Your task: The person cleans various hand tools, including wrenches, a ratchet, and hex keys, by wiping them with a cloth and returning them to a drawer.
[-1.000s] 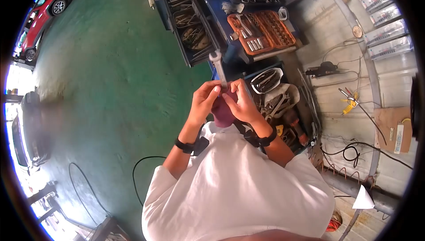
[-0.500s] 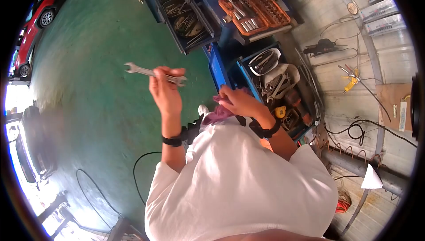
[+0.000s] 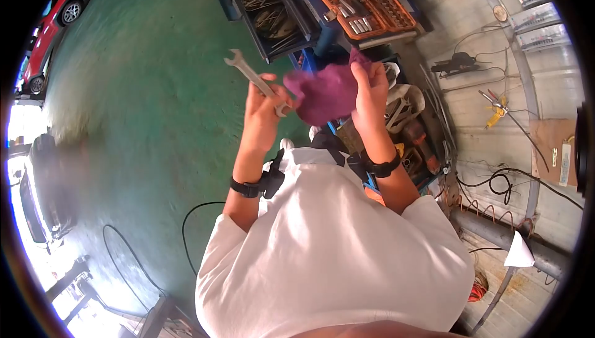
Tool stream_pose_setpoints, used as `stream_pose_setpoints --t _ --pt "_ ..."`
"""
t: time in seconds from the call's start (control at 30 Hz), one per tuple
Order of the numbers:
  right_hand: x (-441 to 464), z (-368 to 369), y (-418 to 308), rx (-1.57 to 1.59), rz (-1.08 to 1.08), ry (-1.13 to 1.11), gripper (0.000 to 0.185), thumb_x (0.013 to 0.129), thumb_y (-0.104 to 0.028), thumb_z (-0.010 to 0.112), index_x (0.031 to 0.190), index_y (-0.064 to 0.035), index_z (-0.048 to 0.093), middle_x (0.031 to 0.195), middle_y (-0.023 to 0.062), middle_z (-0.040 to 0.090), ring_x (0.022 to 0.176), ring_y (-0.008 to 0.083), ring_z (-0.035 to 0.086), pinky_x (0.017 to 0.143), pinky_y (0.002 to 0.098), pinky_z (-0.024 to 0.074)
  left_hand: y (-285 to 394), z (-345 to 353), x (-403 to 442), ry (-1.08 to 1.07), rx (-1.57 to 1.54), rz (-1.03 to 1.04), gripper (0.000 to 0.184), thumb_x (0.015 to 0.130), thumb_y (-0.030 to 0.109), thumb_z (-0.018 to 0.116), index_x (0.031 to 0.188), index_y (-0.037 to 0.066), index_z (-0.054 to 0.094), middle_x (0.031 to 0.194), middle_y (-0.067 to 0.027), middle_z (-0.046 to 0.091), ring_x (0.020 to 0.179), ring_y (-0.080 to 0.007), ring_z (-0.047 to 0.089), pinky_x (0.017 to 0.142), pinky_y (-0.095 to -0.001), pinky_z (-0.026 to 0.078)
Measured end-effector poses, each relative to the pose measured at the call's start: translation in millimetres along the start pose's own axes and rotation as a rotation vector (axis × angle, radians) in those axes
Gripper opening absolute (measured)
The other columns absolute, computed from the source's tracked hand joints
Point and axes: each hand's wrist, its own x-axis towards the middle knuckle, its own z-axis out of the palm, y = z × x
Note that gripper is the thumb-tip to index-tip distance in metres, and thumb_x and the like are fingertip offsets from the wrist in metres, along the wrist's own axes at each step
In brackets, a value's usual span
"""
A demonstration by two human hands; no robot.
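My left hand (image 3: pixel 260 118) is closed around a silver open-end wrench (image 3: pixel 249 74), which slants with one jaw up and to the left. The wrench's other end shows at the base of my fingers. In my right hand (image 3: pixel 372 102) a purple rag (image 3: pixel 325 95) is pinched between thumb and fingers. The rag hangs spread out toward the left hand, its near edge beside those fingers; whether they touch cannot be made out. Behind the rag, part of an open drawer of tools (image 3: pixel 403 105) is hidden.
An orange socket set case (image 3: pixel 372 12) lies open on the blue tool cart. Left of it, a pulled-out drawer (image 3: pixel 263 18) holds many long tools. Cables hang on the wall (image 3: pixel 514 158) at right. A red car (image 3: pixel 59 18) stands far left on the green floor (image 3: pixel 155 90).
My right hand has risen from near my waist, lifting and spreading the rag. The left hand has moved right toward it, and the wrench has turned from nearly level to a steep slant.
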Motion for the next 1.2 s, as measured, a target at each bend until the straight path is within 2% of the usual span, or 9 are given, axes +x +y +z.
stream_pose_setpoints --t 0.1,0.27,0.33,0.47,0.6,0.67,0.8,1.0,1.2 --pt "-5.1 31.0 -15.5 0.261 -0.032 0.033 0.030 0.093 -0.012 0.067 0.081 -0.0132 0.039 0.077 -0.0074 0.041 0.069 0.0009 0.034 0.060 0.0187 0.0303 -1.4 5.3 -8.7 -0.181 0.090 -0.159 0.052 0.083 -0.003 0.052 0.132 0.009 0.039 0.086 -0.0025 0.046 0.073 -0.0151 0.052 0.070 -0.0343 0.052" --pt "-37.4 52.1 -3.2 0.093 -0.046 -0.291 0.015 0.099 -0.018 0.056 0.101 -0.0039 0.055 0.095 0.0027 0.055 0.085 0.0078 0.049 0.080 0.0231 0.0410 2.9 5.7 -17.7 -0.315 0.197 -0.170 0.065 0.079 -0.010 0.053 0.138 0.009 0.033 0.090 -0.0023 0.050 0.074 -0.0111 0.051 0.057 -0.0267 0.041" --pt "-49.8 56.4 -10.8 -0.168 -0.301 -0.500 0.016 0.098 -0.014 0.054 0.108 -0.0024 0.056 0.104 0.0097 0.057 0.099 0.0150 0.053 0.091 0.0291 0.0420 5.2 6.8 -19.7 -0.198 0.259 -0.169 0.064 0.081 -0.007 0.058 0.136 0.006 0.028 0.091 -0.0030 0.051 0.066 -0.0088 0.049 0.058 -0.0244 0.044" --pt "-52.2 55.8 12.3 -0.447 -0.667 -0.587 0.025 0.095 -0.015 0.058 0.118 -0.0036 0.054 0.115 0.0171 0.054 0.116 0.0225 0.049 0.099 0.0350 0.0399 -6.7 -3.4 -17.8 -0.220 0.326 0.001 0.051 0.079 -0.004 0.057 0.129 0.003 0.045 0.108 -0.0063 0.056 0.093 -0.0142 0.056 0.080 -0.0280 0.048" --pt "-63.6 66.1 19.2 -0.174 -0.400 -0.318 0.054 0.089 -0.023 0.069 0.132 -0.0008 0.044 0.128 0.0201 0.047 0.119 0.0247 0.047 0.102 0.0384 0.0404 -6.7 -0.7 -14.6 -0.175 0.491 0.285 0.041 0.075 -0.005 0.058 0.115 0.001 0.058 0.114 -0.0075 0.059 0.108 -0.0203 0.056 0.094 -0.0340 0.045" --pt "-58.8 61.5 17.1 -0.110 0.081 -0.527 0.064 0.086 -0.026 0.073 0.134 0.0022 0.042 0.126 0.0153 0.050 0.114 0.0208 0.051 0.100 0.0352 0.0428 5.2 -5.6 -9.1 -0.244 0.600 0.349 0.034 0.071 -0.005 0.061 0.104 0.001 0.063 0.114 -0.0090 0.059 0.108 -0.0239 0.057 0.093 -0.0376 0.046" --pt "-47.8 48.3 18.8 0.033 0.369 -0.676 0.055 0.085 -0.023 0.075 0.128 0.0027 0.052 0.113 0.0076 0.063 0.104 0.0142 0.059 0.094 0.0296 0.0471 17.0 -6.6 -8.9 -0.393 1.032 0.477 0.039 0.070 -0.004 0.067 0.108 0.003 0.063 0.117 -0.0113 0.056 0.110 -0.0242 0.056 0.091 -0.0381 0.048" --pt "-47.0 47.8 12.5 0.086 0.200 -0.508 0.049 0.084 -0.017 0.076 0.124 0.0033 0.057 0.112 0.0083 0.066 0.100 0.0117 0.061 0.090 0.0280 0.0490 21.3 9.3 -10.3 -0.418 0.790 0.164 0.061 0.075 0.000 0.075 0.130 0.004 0.047 0.124 -0.0109 0.051 0.109 -0.0226 0.057 0.084 -0.0333 0.052" --pt "-39.8 37.6 8.1 -0.036 0.092 -0.429 0.042 0.082 -0.014 0.077 0.117 0.0033 0.061 0.105 0.0076 0.068 0.095 0.0105 0.062 0.085 0.0264 0.0506 23.5 9.0 -21.3 -0.395 0.739 -0.118 0.065 0.089 0.008 0.068 0.140 0.006 0.028 0.083 -0.0062 0.062 0.065 -0.0153 0.064 0.058 -0.0286 0.054"
